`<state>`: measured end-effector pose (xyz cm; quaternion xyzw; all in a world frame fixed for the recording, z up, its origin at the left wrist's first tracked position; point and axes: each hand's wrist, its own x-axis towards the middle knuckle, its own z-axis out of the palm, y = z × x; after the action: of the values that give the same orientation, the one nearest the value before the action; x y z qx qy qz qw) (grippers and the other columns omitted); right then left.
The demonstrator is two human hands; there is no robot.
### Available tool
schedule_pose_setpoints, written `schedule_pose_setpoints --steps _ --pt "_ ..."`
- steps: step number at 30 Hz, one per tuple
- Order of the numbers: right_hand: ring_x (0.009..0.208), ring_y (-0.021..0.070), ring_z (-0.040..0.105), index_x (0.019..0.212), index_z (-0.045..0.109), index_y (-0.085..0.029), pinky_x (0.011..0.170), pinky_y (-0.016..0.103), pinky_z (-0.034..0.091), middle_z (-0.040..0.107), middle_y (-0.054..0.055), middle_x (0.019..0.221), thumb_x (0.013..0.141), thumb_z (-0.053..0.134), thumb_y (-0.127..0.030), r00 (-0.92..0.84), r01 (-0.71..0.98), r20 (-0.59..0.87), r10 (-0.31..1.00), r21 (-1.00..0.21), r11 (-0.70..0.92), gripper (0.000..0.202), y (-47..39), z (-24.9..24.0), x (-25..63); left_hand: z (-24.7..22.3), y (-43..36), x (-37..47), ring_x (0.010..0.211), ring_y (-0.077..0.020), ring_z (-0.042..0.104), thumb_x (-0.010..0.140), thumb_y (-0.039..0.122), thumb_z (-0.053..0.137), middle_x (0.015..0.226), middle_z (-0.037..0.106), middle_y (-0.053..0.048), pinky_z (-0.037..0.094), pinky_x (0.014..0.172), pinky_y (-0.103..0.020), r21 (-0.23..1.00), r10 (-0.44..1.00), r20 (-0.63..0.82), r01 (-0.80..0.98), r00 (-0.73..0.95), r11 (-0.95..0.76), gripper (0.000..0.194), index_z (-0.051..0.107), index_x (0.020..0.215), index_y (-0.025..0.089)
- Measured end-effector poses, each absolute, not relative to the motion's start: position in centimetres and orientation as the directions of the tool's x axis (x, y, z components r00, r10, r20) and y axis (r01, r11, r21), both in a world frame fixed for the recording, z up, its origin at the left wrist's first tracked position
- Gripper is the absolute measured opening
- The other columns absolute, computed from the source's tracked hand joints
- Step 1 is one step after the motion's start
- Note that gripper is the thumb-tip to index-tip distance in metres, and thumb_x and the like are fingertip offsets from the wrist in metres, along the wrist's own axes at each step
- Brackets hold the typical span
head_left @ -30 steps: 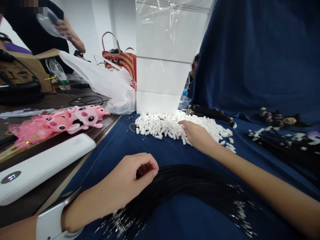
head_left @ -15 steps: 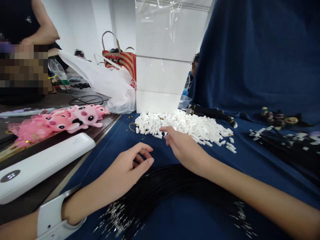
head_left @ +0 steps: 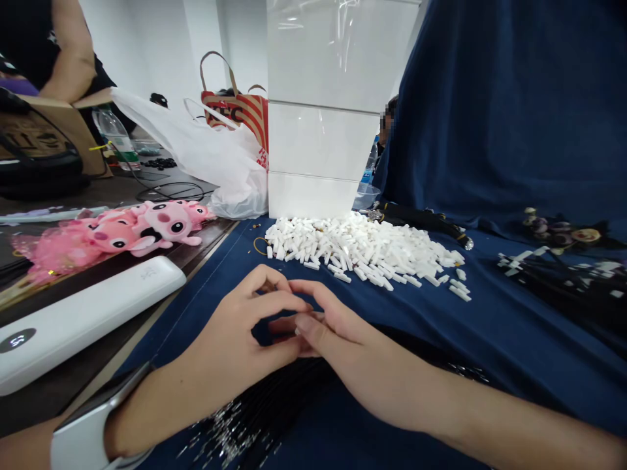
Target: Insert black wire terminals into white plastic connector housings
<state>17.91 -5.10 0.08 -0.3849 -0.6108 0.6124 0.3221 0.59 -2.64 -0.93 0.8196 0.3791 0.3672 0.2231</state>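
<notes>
My left hand (head_left: 245, 326) and my right hand (head_left: 347, 339) meet at the fingertips, in front of the pile of small white pieces (head_left: 353, 245). The fingers of both are bent and pinched together. Anything between them is hidden or too small to make out. Beneath my hands lies a bundle of thin black cords (head_left: 289, 391) with shiny silvery ends, partly covered by my right hand and forearm. A watch with a pale strap (head_left: 81, 434) is on my left wrist. The dark blue cloth (head_left: 210, 281) spreads under the pile and the cords.
At the left lie a long white device with a small display (head_left: 93, 320) and pink plush toys (head_left: 132, 228). A white plastic bag (head_left: 235, 170) and glossy white panels (head_left: 318, 143) stand behind. Black decorated items (head_left: 578, 281) lie at right. Another person's arm (head_left: 73, 52) reaches into a cardboard box (head_left: 59, 137).
My right hand has moved from the edge of the white pile back toward me, to my left hand. The fingertips of both hands, apart before, are now together.
</notes>
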Motion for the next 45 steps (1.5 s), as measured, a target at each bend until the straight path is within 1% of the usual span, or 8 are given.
schedule_pose_setpoints --steps 11,15,18,21,24,29,36,45 --pt "0.112 0.0174 0.057 0.133 0.041 -0.024 0.097 0.037 0.048 0.058 0.006 0.125 0.096 0.053 -0.034 -0.570 0.228 0.017 0.821 -0.957 0.178 0.041 -4.3 0.3 18.9 -0.4 -1.2 -0.2 0.082 -0.0112 0.060 0.086 0.017 0.063 0.090 0.063 0.002 0.047 0.071 -0.023 0.625 0.742 0.444 0.420 0.501 -0.658 0.006 0.066 0.085 0.022" --pt "0.107 0.0266 0.058 0.129 0.052 -0.016 0.094 0.048 0.048 0.062 0.012 0.122 0.090 0.062 -0.028 -0.524 0.601 0.188 0.830 -0.610 0.517 0.042 -5.3 -1.0 19.2 -0.3 -1.2 0.1 0.085 -0.0131 0.063 0.088 0.026 0.061 0.092 0.069 0.001 0.049 0.075 -0.026 0.763 0.871 0.322 0.443 0.371 -0.471 0.005 0.063 0.086 0.022" --pt "0.090 0.0240 0.062 0.101 0.067 -0.014 0.082 0.042 0.052 0.069 0.010 0.100 0.094 0.052 -0.017 -0.615 0.634 0.268 0.741 -0.390 0.667 0.017 -5.8 -2.2 19.8 -0.7 -1.1 0.3 0.073 -0.0123 0.062 0.083 0.029 0.066 0.078 0.066 0.003 0.050 0.070 -0.026 0.855 0.922 0.185 0.406 0.340 -0.321 0.011 0.060 0.080 0.020" --pt "0.081 0.0197 0.061 0.088 0.067 -0.014 0.075 0.036 0.053 0.068 0.008 0.090 0.095 0.044 -0.010 -0.621 0.623 0.344 0.704 -0.327 0.710 0.024 -5.8 -2.8 20.3 -1.0 -0.9 0.4 0.074 -0.0122 0.062 0.080 0.027 0.067 0.077 0.063 0.004 0.049 0.070 -0.026 0.905 0.930 0.098 0.357 0.356 -0.232 0.013 0.059 0.087 0.020" --pt "0.076 0.0187 0.059 0.087 0.065 -0.014 0.072 0.036 0.052 0.066 0.006 0.085 0.094 0.046 -0.008 -0.598 0.630 0.377 0.707 -0.325 0.706 0.021 -5.5 -3.1 20.7 -1.1 -0.8 0.5 0.076 -0.0117 0.062 0.081 0.026 0.065 0.082 0.064 0.004 0.049 0.074 -0.027 0.917 0.925 0.028 0.359 0.379 -0.175 0.022 0.063 0.103 0.022" --pt "0.079 0.0194 0.058 0.102 0.064 -0.013 0.072 0.036 0.050 0.065 0.007 0.089 0.095 0.042 -0.008 -0.569 0.622 0.435 0.698 -0.327 0.711 0.023 -5.2 -3.4 21.1 -1.0 -0.9 0.5 0.078 -0.0123 0.063 0.081 0.025 0.064 0.084 0.068 0.003 0.049 0.078 -0.027 0.920 0.911 0.001 0.356 0.413 -0.162 0.009 0.065 0.089 0.020" --pt "0.079 0.0183 0.054 0.089 0.066 -0.018 0.072 0.034 0.049 0.057 0.005 0.088 0.095 0.052 -0.016 -0.605 0.625 0.288 0.742 -0.405 0.667 0.016 -5.1 -2.5 20.8 -1.1 -0.8 0.6 0.087 -0.0135 0.066 0.089 0.033 0.058 0.092 0.071 0.000 0.053 0.078 -0.026 0.944 0.881 -0.071 0.318 0.468 -0.093 0.018 0.067 0.095 0.019" --pt "0.070 0.0120 0.055 0.088 0.053 -0.017 0.063 0.024 0.045 0.058 0.000 0.079 0.093 0.046 -0.005 -0.454 0.633 0.522 0.722 -0.381 0.674 0.014 -5.0 -2.5 21.2 -1.2 -0.9 0.6 0.081 -0.0095 0.068 0.088 0.034 0.063 0.084 0.071 0.003 0.053 0.073 -0.017 0.956 0.886 -0.123 0.293 0.446 -0.015 0.014 0.069 0.092 0.022"
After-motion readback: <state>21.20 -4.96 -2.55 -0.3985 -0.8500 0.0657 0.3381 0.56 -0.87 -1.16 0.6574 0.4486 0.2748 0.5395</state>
